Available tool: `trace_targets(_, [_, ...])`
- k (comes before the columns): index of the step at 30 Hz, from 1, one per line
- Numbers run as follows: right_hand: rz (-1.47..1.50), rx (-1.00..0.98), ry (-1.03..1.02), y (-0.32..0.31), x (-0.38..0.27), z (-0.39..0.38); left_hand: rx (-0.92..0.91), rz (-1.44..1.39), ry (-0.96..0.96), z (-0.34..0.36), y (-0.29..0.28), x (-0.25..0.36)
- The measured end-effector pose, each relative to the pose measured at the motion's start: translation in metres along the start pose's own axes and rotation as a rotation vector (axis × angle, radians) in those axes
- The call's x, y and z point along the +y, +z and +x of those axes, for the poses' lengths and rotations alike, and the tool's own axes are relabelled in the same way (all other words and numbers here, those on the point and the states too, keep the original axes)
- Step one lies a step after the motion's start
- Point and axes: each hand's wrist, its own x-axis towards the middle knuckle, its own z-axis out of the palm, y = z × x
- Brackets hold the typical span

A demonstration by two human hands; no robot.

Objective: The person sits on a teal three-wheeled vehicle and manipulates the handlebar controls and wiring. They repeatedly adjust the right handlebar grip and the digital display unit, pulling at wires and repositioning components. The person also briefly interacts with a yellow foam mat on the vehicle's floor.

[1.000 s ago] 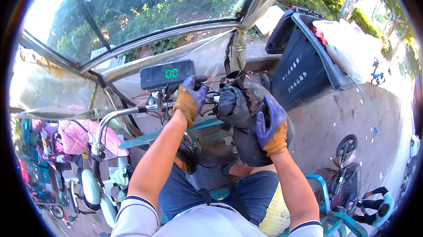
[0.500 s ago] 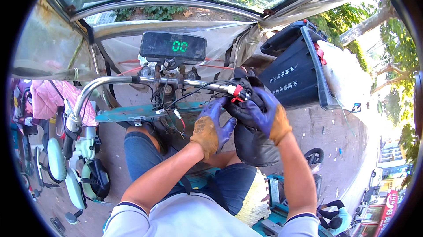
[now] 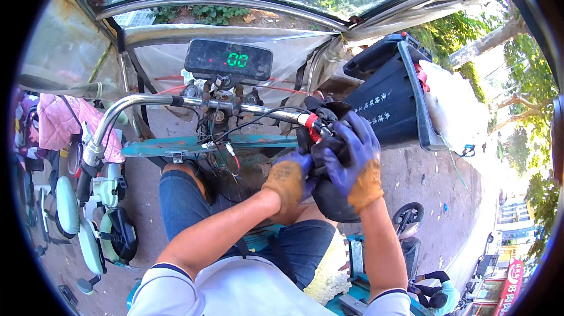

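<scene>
The chrome handlebar (image 3: pixel 155 99) of a vehicle stretches across in front of me. Red tape (image 3: pixel 311 123) is wrapped near its right end, beside a bunched black handlebar cover (image 3: pixel 336 201) that hangs down. My left hand (image 3: pixel 291 180), in a purple and orange work glove, grips the cover from the left below the tape, its fingertips partly hidden in the folds. My right hand (image 3: pixel 356 160), gloved alike, curls over the cover and bar end from the right. Both hands are closed on the black material.
A lit display (image 3: pixel 229 60) stands above the bar's middle. Loose wires (image 3: pixel 232 154) dangle over a teal panel (image 3: pixel 158 147). A dark waste bin (image 3: pixel 385 96) with a white bag lies beyond my right hand. Parked scooters (image 3: pixel 67 204) are at left; a person (image 3: pixel 437 292) is at lower right.
My left hand has moved right and closed onto the cover, its thumb no longer spread. My right hand has shifted its fingers over the bar end. The view has shifted slightly.
</scene>
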Motion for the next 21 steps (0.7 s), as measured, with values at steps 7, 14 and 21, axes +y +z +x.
trace_targets(7, [0.050, -0.059, 0.140, 0.011, 0.032, -0.030, 0.067, 0.217, 0.044, -0.009, -0.001, 0.017])
trace_targets(14, [0.068, -0.013, 0.352, -0.011, 0.018, -0.083, 0.160, 0.175, 0.114, 0.002, -0.004, 0.014])
trace_targets(21, [0.097, -0.315, 0.228, 0.012, 0.024, 0.003, -0.012, 0.064, 0.061, -0.016, 0.013, 0.000])
